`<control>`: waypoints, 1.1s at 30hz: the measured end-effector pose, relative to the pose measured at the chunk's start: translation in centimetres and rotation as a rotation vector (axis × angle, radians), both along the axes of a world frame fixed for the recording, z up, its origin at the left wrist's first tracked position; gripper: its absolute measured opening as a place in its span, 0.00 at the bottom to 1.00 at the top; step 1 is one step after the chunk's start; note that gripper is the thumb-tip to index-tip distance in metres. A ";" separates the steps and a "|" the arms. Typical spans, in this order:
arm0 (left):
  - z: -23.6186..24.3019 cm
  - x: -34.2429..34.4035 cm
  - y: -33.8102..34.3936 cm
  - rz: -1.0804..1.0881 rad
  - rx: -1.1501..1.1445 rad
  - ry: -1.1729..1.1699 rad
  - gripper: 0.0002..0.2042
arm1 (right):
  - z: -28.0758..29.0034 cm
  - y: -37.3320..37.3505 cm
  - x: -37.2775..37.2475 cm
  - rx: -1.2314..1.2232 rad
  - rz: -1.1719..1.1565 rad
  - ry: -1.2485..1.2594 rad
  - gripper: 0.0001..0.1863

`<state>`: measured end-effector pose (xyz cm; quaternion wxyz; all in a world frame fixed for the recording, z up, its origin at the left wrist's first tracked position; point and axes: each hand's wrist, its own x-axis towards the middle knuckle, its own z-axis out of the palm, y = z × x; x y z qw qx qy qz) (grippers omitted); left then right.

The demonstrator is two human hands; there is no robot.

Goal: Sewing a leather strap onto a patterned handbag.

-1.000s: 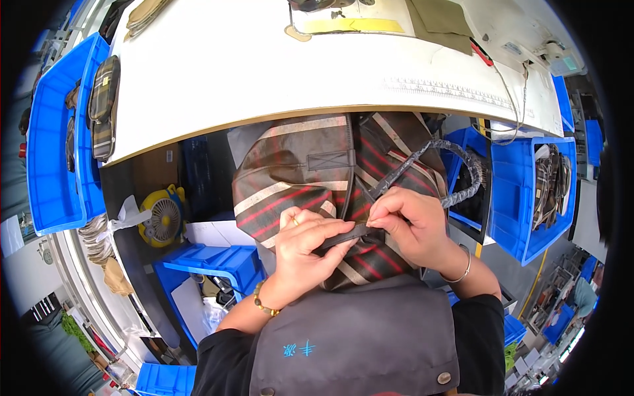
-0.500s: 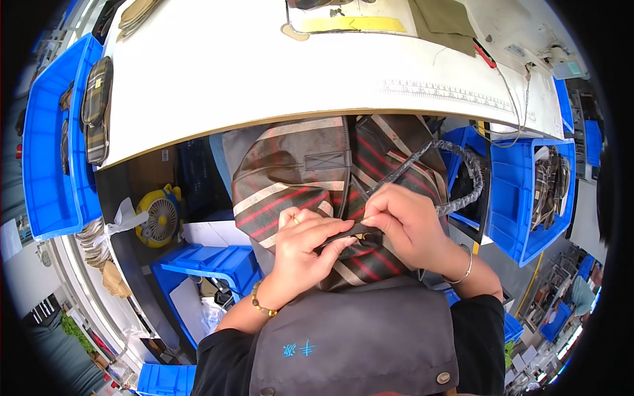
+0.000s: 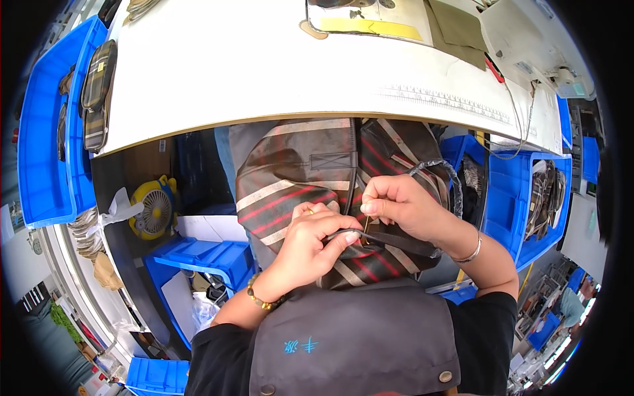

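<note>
Two hands: both are working together on a striped bag point(image 3: 297, 178) lying in the person's lap, just below the near edge of the table
Left hand point(image 3: 310, 247): is curling its fingers over a dark strap point(image 3: 389, 241), pressing it against the bag with thumb and fingertips
Right hand point(image 3: 399, 204): is pinching a small brass-coloured fitting point(image 3: 365, 228) between thumb and forefinger, right beside the left hand
Bag: brown and grey with red and cream stripes, is hanging from the table edge down onto a grey apron point(image 3: 356, 343)
Table point(image 3: 264, 72): white, is stretching across the far half of the view, carrying a yellow strip point(image 3: 370, 26) and an olive fabric piece point(image 3: 459, 30) at its far side
Left side: a blue bin point(image 3: 46, 145) is holding plaid pouches point(image 3: 98, 92); a yellow fan point(image 3: 153, 210) is sitting under the table
Right side: more blue bins point(image 3: 528, 198) are holding plaid goods
Floor: blue crates point(image 3: 198, 261) and paper are lying near the left
</note>
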<state>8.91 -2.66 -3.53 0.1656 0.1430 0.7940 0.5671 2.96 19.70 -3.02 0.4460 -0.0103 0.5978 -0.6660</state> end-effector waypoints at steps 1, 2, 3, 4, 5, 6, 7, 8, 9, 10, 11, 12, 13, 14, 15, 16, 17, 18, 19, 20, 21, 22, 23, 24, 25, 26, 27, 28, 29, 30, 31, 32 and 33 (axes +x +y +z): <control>0.0 0.0 0.0 0.006 0.009 -0.002 0.06 | -0.1 -0.1 0.0 0.001 0.003 -0.001 0.09; 0.0 -0.1 0.0 0.011 0.018 -0.004 0.06 | -0.4 -0.2 0.2 -0.021 -0.017 -0.036 0.09; -0.1 -0.1 0.0 0.014 0.019 -0.005 0.06 | -0.6 -0.3 0.3 -0.043 -0.036 -0.069 0.09; -0.1 -0.1 0.0 0.019 0.018 -0.005 0.06 | -0.7 -0.3 0.4 -0.042 -0.033 -0.069 0.09; -0.2 -0.1 0.1 0.024 0.016 -0.005 0.06 | -0.8 -0.3 0.6 -0.035 -0.056 -0.075 0.08; -0.2 -0.1 0.1 0.026 0.017 -0.006 0.06 | -0.9 -0.3 0.7 -0.028 -0.078 -0.081 0.08; -0.3 -0.1 0.1 0.035 0.016 -0.039 0.05 | -1.0 -0.3 0.9 -0.027 -0.077 -0.082 0.08; -0.3 -0.1 0.1 0.043 0.016 -0.072 0.04 | -1.2 -0.4 1.0 -0.046 -0.085 -0.086 0.08; -0.4 -0.1 0.2 0.044 0.016 -0.072 0.04 | -1.3 -0.4 1.1 -0.066 -0.095 -0.088 0.08; -0.5 -0.1 0.2 0.054 0.029 -0.070 0.04 | -1.5 -0.4 1.1 -0.065 -0.094 -0.088 0.08; -0.5 -0.1 0.2 0.063 0.041 -0.067 0.04 | -1.6 -0.3 1.2 -0.075 -0.094 -0.129 0.08; -0.5 -0.2 0.2 0.064 0.042 -0.067 0.04 | -1.7 -0.3 1.2 -0.084 -0.094 -0.169 0.08; -0.5 -0.2 0.3 0.061 0.038 -0.046 0.05 | -1.8 -0.3 1.2 -0.083 -0.094 -0.168 0.08; -0.4 -0.3 0.3 0.059 0.035 -0.026 0.05 | -1.9 -0.2 1.2 -0.091 -0.090 -0.196 0.09; -0.4 -0.3 0.3 0.060 0.034 -0.025 0.05 | -1.9 -0.2 1.2 -0.099 -0.086 -0.226 0.09; -0.3 -0.3 0.4 0.063 0.033 -0.025 0.05 | -1.8 -0.1 1.2 -0.099 -0.085 -0.225 0.09; -0.2 -0.2 0.5 0.066 0.031 -0.026 0.05 | -1.7 -0.1 1.2 -0.120 -0.074 -0.237 0.09; -0.2 -0.2 0.5 0.066 0.031 -0.025 0.05 | -1.6 -0.1 1.2 -0.141 -0.063 -0.250 0.10; -0.2 -0.1 0.6 0.077 0.030 -0.021 0.05 | -1.5 0.0 1.1 -0.141 -0.063 -0.249 0.10; -0.2 0.0 0.7 0.087 0.029 -0.017 0.05 | -1.5 0.1 1.0 -0.129 -0.045 -0.218 0.10; -0.2 0.0 0.7 0.087 0.029 -0.016 0.05 | -1.5 0.2 0.9 -0.118 -0.028 -0.187 0.10; -0.4 0.1 0.7 0.100 0.040 -0.029 0.04 | -1.3 0.3 0.7 -0.119 -0.028 -0.185 0.10; -0.4 0.2 0.7 0.112 0.051 -0.041 0.04 | -1.2 0.4 0.4 -0.110 -0.016 -0.183 0.10; -0.3 0.1 0.7 0.112 0.050 -0.039 0.04 | -1.0 0.5 0.1 -0.101 -0.004 -0.180 0.10; -0.2 0.0 0.6 0.109 0.049 -0.035 0.04 | -0.9 0.6 -0.1 -0.095 -0.004 -0.200 0.11; 0.0 0.0 0.6 0.105 0.048 -0.030 0.04 | -0.9 0.8 -0.2 -0.097 -0.005 -0.196 0.11; 0.1 0.0 0.6 0.105 0.045 -0.025 0.04 | -0.8 0.9 -0.3 -0.109 -0.006 -0.211 0.11; 0.3 0.1 0.6 0.103 0.051 -0.037 0.04 | -0.8 0.9 -0.3 -0.122 -0.007 -0.225 0.10; 0.5 0.2 0.6 0.101 0.056 -0.048 0.04 | -0.8 0.9 -0.1 -0.126 -0.006 -0.219 0.10; 0.6 0.3 0.7 0.099 0.053 -0.042 0.04 | -0.7 0.9 0.1 -0.129 0.001 -0.195 0.10; 0.5 0.4 0.7 0.091 0.034 -0.007 0.04 | -0.7 0.9 0.3 -0.132 0.008 -0.171 0.10; 0.6 0.6 0.7 0.082 0.015 0.029 0.05 | -0.6 0.9 0.6 -0.136 0.006 -0.164 0.10; 0.7 0.7 0.8 0.080 0.012 0.037 0.05 | -0.6 0.9 1.0 -0.145 0.002 -0.144 0.10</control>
